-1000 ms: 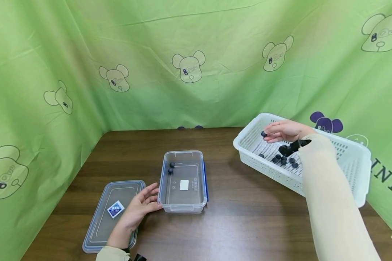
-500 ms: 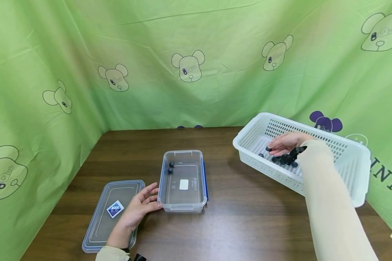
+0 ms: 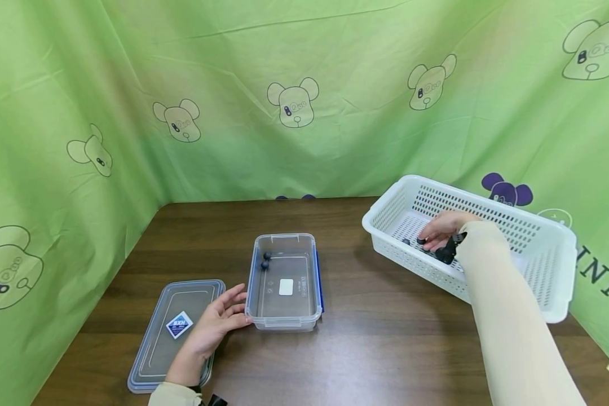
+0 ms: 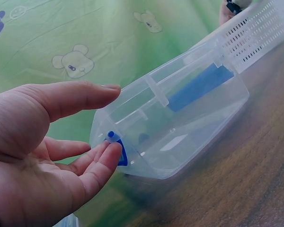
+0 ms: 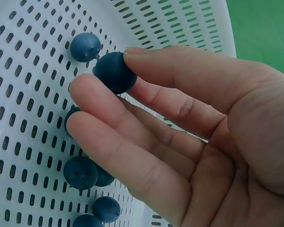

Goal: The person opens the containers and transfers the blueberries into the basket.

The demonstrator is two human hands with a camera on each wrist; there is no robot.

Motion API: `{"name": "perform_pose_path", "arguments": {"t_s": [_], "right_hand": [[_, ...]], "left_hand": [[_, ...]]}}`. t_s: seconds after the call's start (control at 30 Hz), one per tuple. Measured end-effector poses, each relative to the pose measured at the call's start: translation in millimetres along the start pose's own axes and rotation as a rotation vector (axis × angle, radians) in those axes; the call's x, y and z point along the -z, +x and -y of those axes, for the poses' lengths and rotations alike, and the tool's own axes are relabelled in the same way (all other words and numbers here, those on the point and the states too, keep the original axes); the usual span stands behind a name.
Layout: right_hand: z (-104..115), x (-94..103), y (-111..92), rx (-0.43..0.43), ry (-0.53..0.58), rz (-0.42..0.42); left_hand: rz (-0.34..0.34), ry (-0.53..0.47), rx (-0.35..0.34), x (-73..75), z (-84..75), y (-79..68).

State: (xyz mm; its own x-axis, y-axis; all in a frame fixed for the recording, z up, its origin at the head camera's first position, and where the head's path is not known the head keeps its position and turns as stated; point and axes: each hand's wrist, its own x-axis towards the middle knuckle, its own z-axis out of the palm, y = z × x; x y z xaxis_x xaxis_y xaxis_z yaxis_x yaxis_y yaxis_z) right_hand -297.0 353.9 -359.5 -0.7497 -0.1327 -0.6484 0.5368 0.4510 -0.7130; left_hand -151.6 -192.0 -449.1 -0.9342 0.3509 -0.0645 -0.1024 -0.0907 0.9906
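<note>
Inside the white perforated basket (image 3: 487,276), my right hand (image 3: 444,228) pinches a blueberry (image 5: 115,73) between thumb and fingers. Several more blueberries (image 5: 81,172) lie on the basket floor around the fingertips, some partly hidden behind them. My left hand (image 3: 215,324) is at the left side of a clear plastic food container (image 3: 284,323), thumb by its rim and fingertips at a blue clip (image 4: 123,151) in the left wrist view; its fingers are loosely extended. Two blueberries (image 3: 265,265) sit in the container near its left wall.
A clear lid with a blue edge (image 3: 154,344) and a diamond label lies on the wooden table (image 3: 365,361), partly under my left forearm. A green curtain (image 3: 233,163) with bear drawings hangs behind the table. The basket stands at the back right.
My right hand has lowered deeper into the basket, toward the blueberries on its floor, with a blueberry at its fingertips throughout. My left hand and the container have stayed in place.
</note>
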Motion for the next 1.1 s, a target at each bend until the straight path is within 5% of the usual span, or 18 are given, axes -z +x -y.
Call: {"name": "perform_pose_path", "arguments": {"t_s": [0.27, 0.57, 0.77, 1.1], "right_hand": [[0, -0.5, -3, 0.042, 0.008, 0.005], [7, 7.6, -1, 0.146, 0.162, 0.079], [20, 5.6, -3, 0.232, 0.244, 0.087], [54, -17.1, -11, 0.368, 0.206, 0.087]], "left_hand": [[0.005, 0.012, -0.002, -0.3, -2.3, 0.0], [0.001, 0.018, 0.003, -0.3, -2.9, 0.6], [-0.005, 0.017, 0.003, -0.8, -2.3, 1.2], [-0.022, 0.030, 0.025, -1.4, -1.1, 0.7]]}}
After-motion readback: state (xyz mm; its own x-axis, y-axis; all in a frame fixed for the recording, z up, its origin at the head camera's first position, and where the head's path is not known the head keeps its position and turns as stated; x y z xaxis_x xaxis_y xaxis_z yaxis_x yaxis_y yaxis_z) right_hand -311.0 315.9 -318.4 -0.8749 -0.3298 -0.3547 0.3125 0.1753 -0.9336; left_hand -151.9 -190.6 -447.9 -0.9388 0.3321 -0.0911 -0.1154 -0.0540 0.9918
